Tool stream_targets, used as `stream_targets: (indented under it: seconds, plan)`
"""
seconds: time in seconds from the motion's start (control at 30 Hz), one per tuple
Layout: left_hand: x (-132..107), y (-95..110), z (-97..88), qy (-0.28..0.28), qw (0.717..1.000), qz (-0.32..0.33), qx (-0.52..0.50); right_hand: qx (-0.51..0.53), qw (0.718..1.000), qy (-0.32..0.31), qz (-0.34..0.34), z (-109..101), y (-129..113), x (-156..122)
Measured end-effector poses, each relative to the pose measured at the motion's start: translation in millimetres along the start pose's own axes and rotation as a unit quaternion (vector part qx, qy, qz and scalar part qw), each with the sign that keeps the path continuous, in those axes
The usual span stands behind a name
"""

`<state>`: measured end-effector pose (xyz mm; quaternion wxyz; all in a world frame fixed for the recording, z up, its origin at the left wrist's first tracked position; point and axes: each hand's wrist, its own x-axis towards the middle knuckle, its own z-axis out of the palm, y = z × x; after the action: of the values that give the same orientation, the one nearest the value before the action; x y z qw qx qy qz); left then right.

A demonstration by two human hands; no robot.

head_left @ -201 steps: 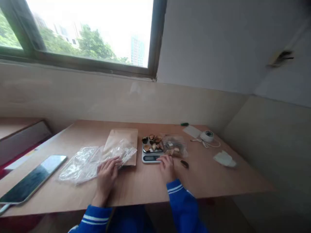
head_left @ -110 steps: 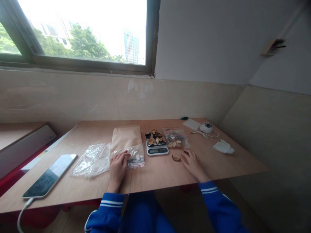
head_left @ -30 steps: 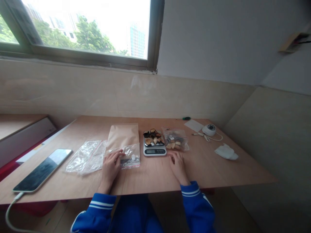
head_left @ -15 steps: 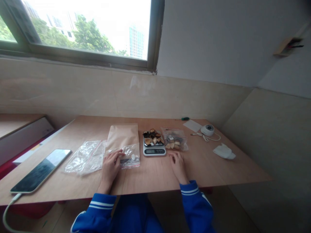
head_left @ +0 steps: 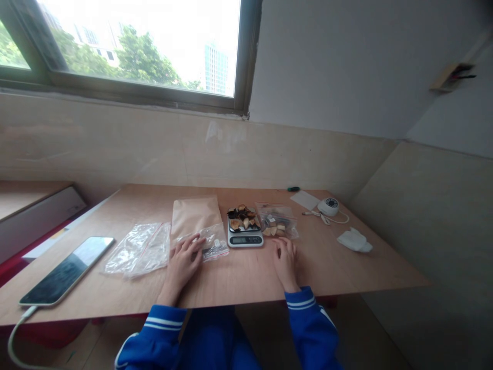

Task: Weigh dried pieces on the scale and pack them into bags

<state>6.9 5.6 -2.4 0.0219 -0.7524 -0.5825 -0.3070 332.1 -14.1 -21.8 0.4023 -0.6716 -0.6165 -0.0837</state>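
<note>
At frame centre, the left hand is pressing flat on a bag beside the scale; the right hand is resting open on the surface.

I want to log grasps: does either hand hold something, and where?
Nothing is gripped. The left hand lies flat on the small clear plastic bag; the right hand rests on the wooden table.
</note>
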Motion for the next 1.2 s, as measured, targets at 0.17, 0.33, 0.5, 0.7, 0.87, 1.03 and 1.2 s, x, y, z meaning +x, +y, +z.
stream_targets:
  seconds: [0.17, 0.33, 0.5, 0.7, 0.87, 1.03, 1.2]
  plan:
    - [0.3, -0.8, 8.1, 0.010, 0.995, -0.052, 0.079, 0.006, 0.999, -0.035, -0.013, -3.5, -7.8, -2.6]
    - [-1.9, -0.7, 2.3, 0.040, 0.986, -0.108, 0.119, 0.016, 0.999, -0.042, -0.016, -2.1, -5.1, -3.2]
    - [-1.6, 1.3, -6.5, 0.023, 0.985, -0.132, 0.110, 0.009, 0.999, -0.045, -0.029, 4.0, 0.2, -2.7]
    - [-1.3, 2.3, -6.7, 0.068, 0.984, -0.130, 0.105, -0.040, 0.990, -0.118, -0.059, 10.0, 16.8, 13.7]
    - [-0.3, -0.4, -7.4, 0.138, 0.983, -0.120, 0.002, -0.046, 0.989, -0.132, -0.054, 4.9, 28.7, 32.0]
    - [-2.6, 20.8, -8.9, 0.157, 0.965, -0.137, -0.157, 0.078, 0.986, -0.143, -0.042, -21.7, -35.2, 19.8]
    - [-11.4, 73.1, -2.9, 0.151, 0.959, -0.114, -0.212, 0.308, 0.917, -0.243, -0.074, -41.0, -128.1, -9.0]
